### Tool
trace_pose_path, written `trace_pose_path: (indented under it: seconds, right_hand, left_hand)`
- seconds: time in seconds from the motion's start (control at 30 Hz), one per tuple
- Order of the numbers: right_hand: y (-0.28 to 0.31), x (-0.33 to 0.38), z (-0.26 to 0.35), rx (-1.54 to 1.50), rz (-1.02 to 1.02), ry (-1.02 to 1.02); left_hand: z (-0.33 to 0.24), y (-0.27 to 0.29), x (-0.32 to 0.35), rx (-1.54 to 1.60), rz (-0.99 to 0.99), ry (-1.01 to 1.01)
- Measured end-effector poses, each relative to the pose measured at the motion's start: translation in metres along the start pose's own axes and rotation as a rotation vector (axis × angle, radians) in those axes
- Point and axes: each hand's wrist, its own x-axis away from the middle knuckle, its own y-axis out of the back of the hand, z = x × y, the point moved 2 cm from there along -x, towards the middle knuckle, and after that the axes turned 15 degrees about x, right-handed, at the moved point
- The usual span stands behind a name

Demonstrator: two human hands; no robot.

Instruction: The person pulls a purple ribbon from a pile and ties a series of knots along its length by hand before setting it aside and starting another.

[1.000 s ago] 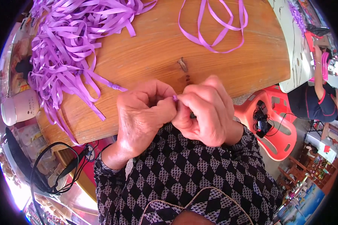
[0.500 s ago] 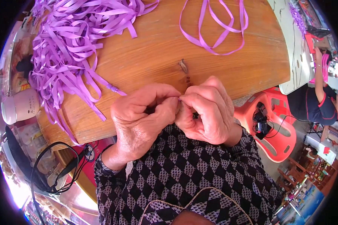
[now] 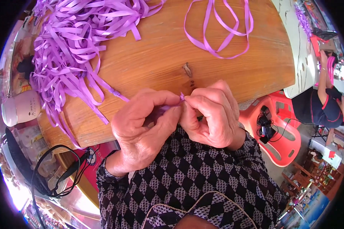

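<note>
A small twist of purple ribbon pokes up between my fingertips, above the near edge of the wooden table. My left hand pinches it with thumb and forefinger, and more purple shows inside the curl of that hand. From the other side my right hand grips the same ribbon, its thumb and forefinger tips close against the left ones. The rest of the held ribbon is hidden in my fingers. At the upper left lies a large tangled pile of purple ribbons, one knotted end reaching toward my left hand.
Loose ribbon loops lie at the far side of the wooden table. A red plastic chair holds black cables. A pale lidded container stands left. Another person works at the right, beside a white marbled table.
My fingertips have parted slightly at the top, and the purple ribbon twist now shows between them. My left hand has tilted open a little, revealing ribbon inside its curl.
</note>
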Motion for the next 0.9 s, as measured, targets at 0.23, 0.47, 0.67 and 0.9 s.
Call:
trace_pose_path:
  seconds: [0.23, 0.47, 0.67, 0.9]
  right_hand:
    - [0.002, 0.002, 0.009, -0.114, -0.011, -0.067]
    - [0.009, -0.003, 0.005, -0.374, 0.161, -0.247]
    - [0.015, -0.001, 0.0, -0.596, 0.302, -0.419]
    - [0.017, -0.016, -0.013, -0.486, 0.363, -0.423]
  left_hand:
    - [0.005, -0.002, -0.001, 0.193, -0.036, 0.099]
    - [0.009, 0.002, -0.003, 0.514, -0.067, 0.28]
    - [0.011, 0.003, -0.005, 0.521, -0.06, 0.313]
    - [0.009, 0.008, -0.007, 0.407, -0.019, 0.415]
